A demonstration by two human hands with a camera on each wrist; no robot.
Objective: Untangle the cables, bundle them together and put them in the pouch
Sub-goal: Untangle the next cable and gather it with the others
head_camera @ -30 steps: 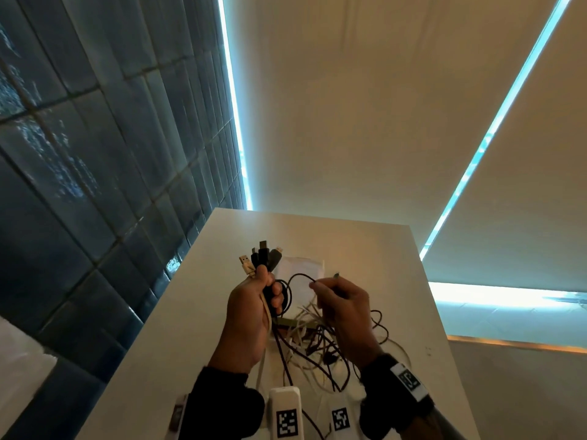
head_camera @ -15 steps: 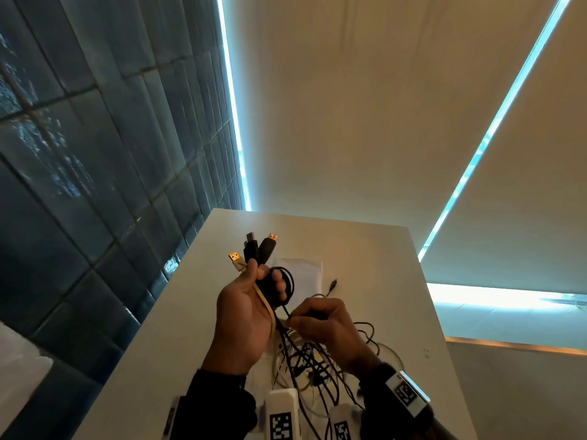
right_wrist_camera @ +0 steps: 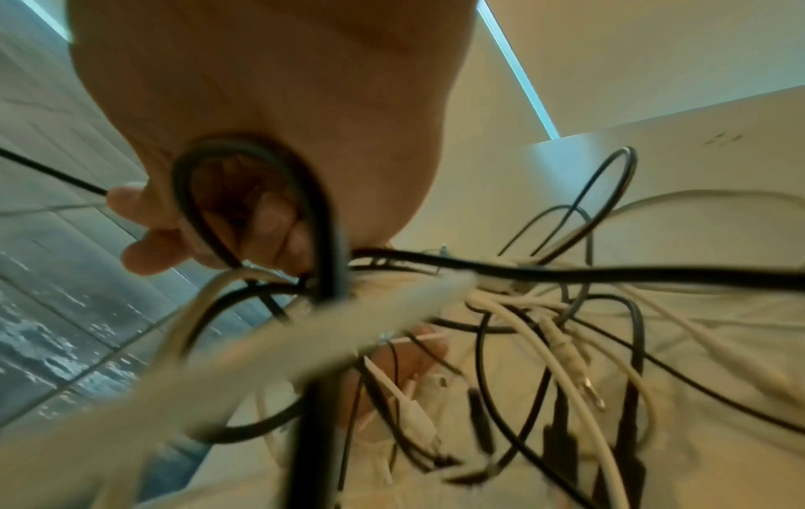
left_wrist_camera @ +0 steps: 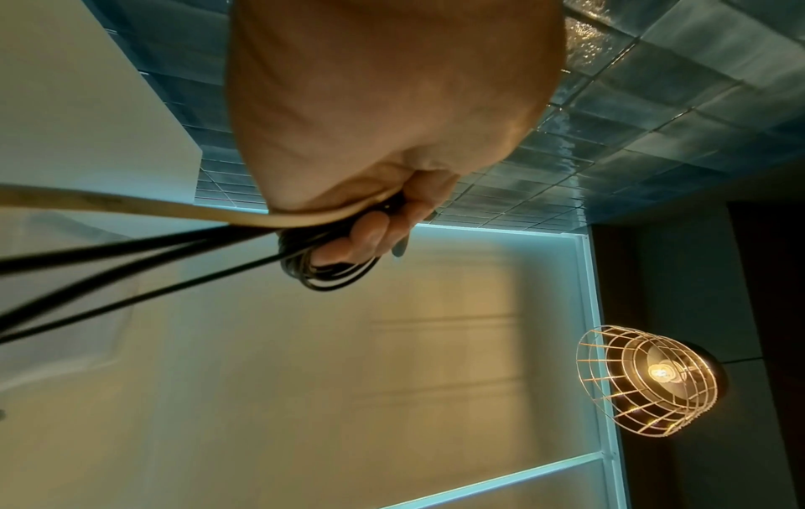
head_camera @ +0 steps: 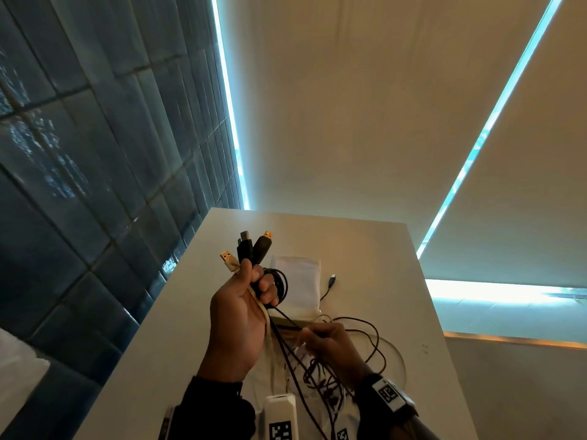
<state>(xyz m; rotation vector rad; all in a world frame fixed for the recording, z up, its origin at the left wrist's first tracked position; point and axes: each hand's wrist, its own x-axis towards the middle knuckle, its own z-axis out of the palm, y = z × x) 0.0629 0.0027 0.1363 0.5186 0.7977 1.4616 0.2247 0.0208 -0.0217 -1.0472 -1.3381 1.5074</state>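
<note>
My left hand (head_camera: 244, 309) is raised above the table and grips a bunch of black and cream cables, their plugs (head_camera: 251, 249) sticking up past the thumb. A small black coil (head_camera: 281, 284) loops round its fingers (left_wrist_camera: 370, 234). My right hand (head_camera: 330, 347) is lower, down at the tangle of black and white cables (head_camera: 320, 379) on the table, and pinches thin cables between thumb and fingers (right_wrist_camera: 144, 224). The white pouch (head_camera: 300, 281) lies flat behind the hands. A loose black plug end (head_camera: 332, 279) rests beside it.
The white table (head_camera: 381, 249) is narrow, with a dark tiled wall (head_camera: 95, 154) along its left edge and a drop on the right. White tagged devices (head_camera: 281, 420) sit at the near edge. A wire-caged lamp (left_wrist_camera: 649, 375) hangs overhead.
My right hand has dropped from beside the left hand's fingers down and toward me into the tangle. The black plug end it held now lies on the table by the pouch. The left hand has risen slightly.
</note>
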